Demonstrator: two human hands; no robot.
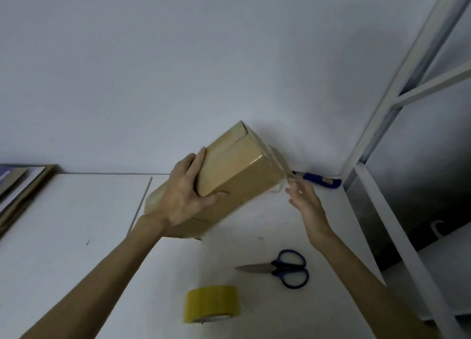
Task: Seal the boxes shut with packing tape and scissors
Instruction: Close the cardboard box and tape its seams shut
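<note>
A brown cardboard box (237, 168) is held tilted above the white table (63, 236). My left hand (186, 193) grips its near left corner, thumb on the front face and fingers over the top. A loose strip of clear tape (279, 165) hangs off the box's right end. My right hand (305, 206) is just right of the box with fingers straight, its fingertips at the tape's free end. Blue-handled scissors (280, 268) lie shut on the table below. A roll of yellowish packing tape (211, 304) stands on its edge near the front.
A blue utility knife (319, 180) lies against the wall behind the box. Flattened cardboard (17, 185) is stacked at the table's left edge. A white metal shelf frame (382, 124) rises at the right, close to my right arm.
</note>
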